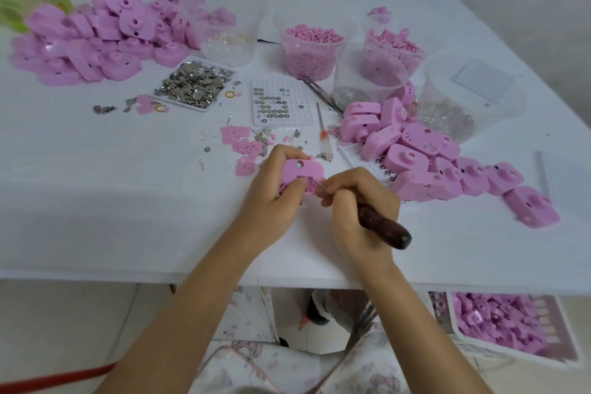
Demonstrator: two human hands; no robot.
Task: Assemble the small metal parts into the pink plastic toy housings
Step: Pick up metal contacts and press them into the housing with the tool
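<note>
Pink housing (302, 174) sits in your left hand (271, 195), fingers curled round it, over the white table (128, 201) near its front edge. Your right hand (355, 201) grasps one dark red-handled tool (383, 225), its metal tip at the housing's slot. One tray of metal parts (195, 86) lies behind. Two heaps of housings sit on the table, the left heap (96, 38) and the right heap (425, 153). Five clear tubs (447, 96) stand beyond.

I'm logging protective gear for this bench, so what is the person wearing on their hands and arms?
Nothing shows on either. The left hand and right hand are bare: no gloves, rings, watch or bracelet visible. The left forearm and right forearm are uncovered to the frame edge, no sleeve in view.
</note>
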